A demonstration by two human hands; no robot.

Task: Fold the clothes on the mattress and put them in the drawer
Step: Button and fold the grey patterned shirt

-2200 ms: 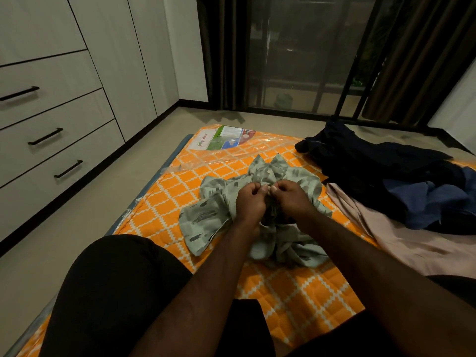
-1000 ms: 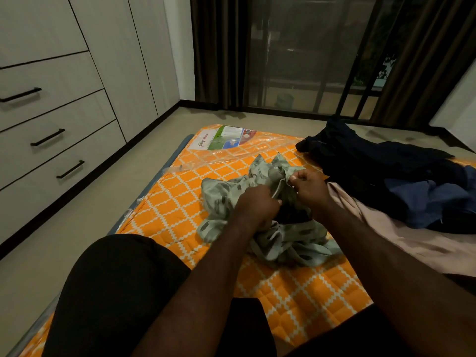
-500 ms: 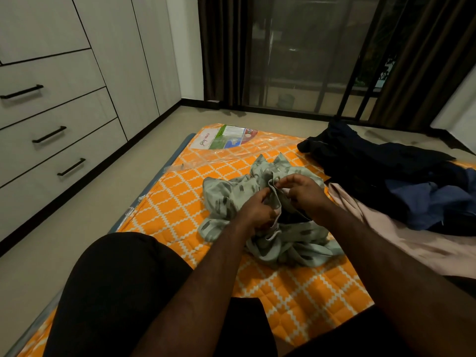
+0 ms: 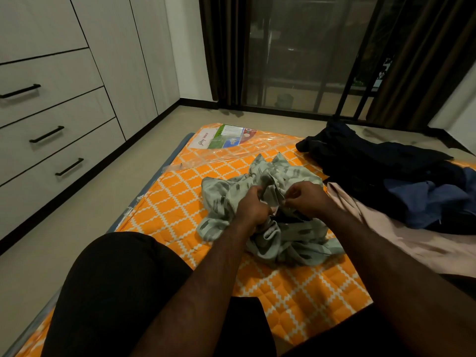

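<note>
Grip noted: your left hand clutched the crumpled green shirt; your right hand pinched its fabric on the orange mattress.

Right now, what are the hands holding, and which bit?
Both hold the green patterned garment: the left hand grips a bunched fold near its middle, and the right hand pinches an edge beside it.

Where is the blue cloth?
The blue cloth lies at the head view's right edge, on the mattress, between the dark clothes and the pink cloth.
</note>
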